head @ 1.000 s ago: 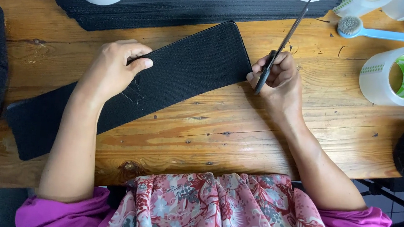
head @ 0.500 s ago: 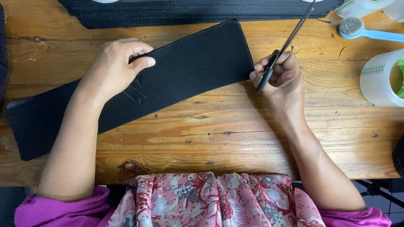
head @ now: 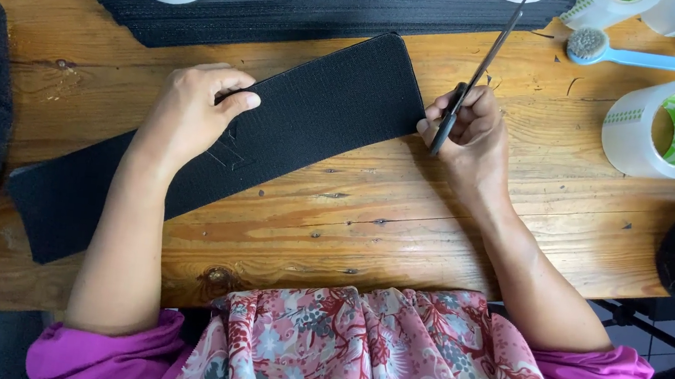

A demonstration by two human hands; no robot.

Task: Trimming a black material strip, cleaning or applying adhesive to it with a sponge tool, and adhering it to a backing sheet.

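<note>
Hands work at a wooden plank table, seen from above. The left hand lies palm down on a long black strip of ribbed elastic fabric, fingers curled a little and the thumb stretched toward the strip's middle, pressing the cloth flat against the wood; it grips nothing. Its forearm runs straight back toward the body and covers part of the strip. The right hand is closed around the dark handles of a pair of slim metal scissors, wrist bent inward, knuckles up. The blades point up and away from the person, tilted to the right, and the hand sits just beside the strip's rounded right end, fingertips touching or nearly touching its edge; which one cannot be told.

The strip lies slantwise across the table, its right end high near the centre, its left end low near the table's left edge.

The scissor handles are hidden inside the fist, and whether the blades are parted is hard to make out, since they show as one thin line. A stack of black fabric at the far edge is cut off by the frame. A roll of clear tape stands well to the right.
</note>
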